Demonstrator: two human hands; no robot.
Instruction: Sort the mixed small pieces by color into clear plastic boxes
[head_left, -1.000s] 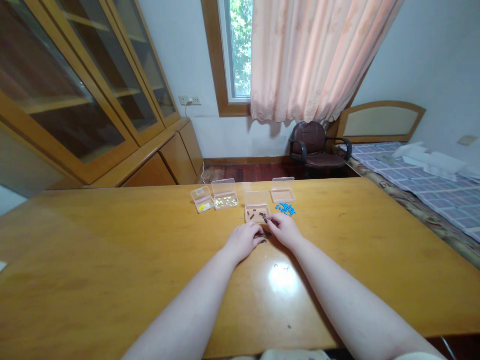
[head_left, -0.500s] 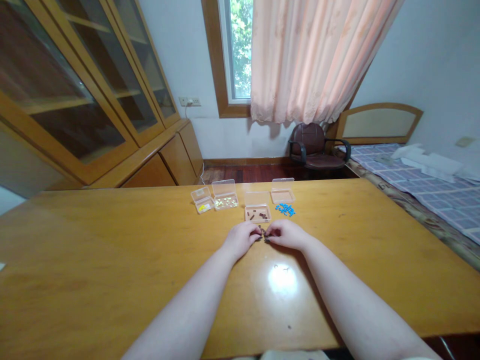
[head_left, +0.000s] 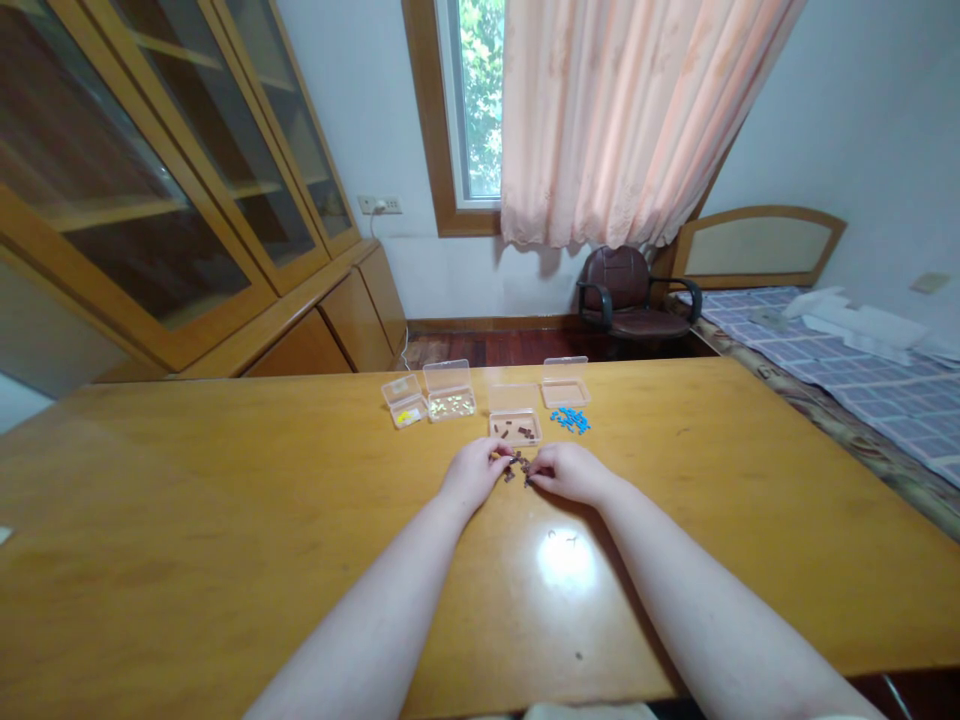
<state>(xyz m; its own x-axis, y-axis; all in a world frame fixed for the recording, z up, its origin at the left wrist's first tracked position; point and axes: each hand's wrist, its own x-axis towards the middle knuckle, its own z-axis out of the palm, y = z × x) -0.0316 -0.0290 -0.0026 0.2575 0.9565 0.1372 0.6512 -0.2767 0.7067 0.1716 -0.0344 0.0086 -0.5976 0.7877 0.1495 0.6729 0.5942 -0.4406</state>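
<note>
Best done with fingertips alone: pinch one of the dark pieces (head_left: pixel 517 468) at a time, lift straight up off the wood, and hold the wrists low to avoid flicking any away.

Left hand (head_left: pixel 472 474) closed to a narrow pinch, thumb and forefinger tips on the pieces. Right hand (head_left: pixel 574 472) likewise narrow, fingers curled, tips meeting the same small cluster from the other side. Count in each pinch too small to tell.

Cluster lying on the table (head_left: pixel 225 500), about midway along and nearer the far edge than the near one. Just beyond it, an open clear box (head_left: pixel 514 399) with more dark pieces inside. To the right, loose blue pieces (head_left: pixel 570 419) in front of another open box (head_left: pixel 567 392). To the left, a box of pale pieces (head_left: pixel 448 376) and a smaller box (head_left: pixel 397 386) with something yellow, both toward the far edge.
</note>
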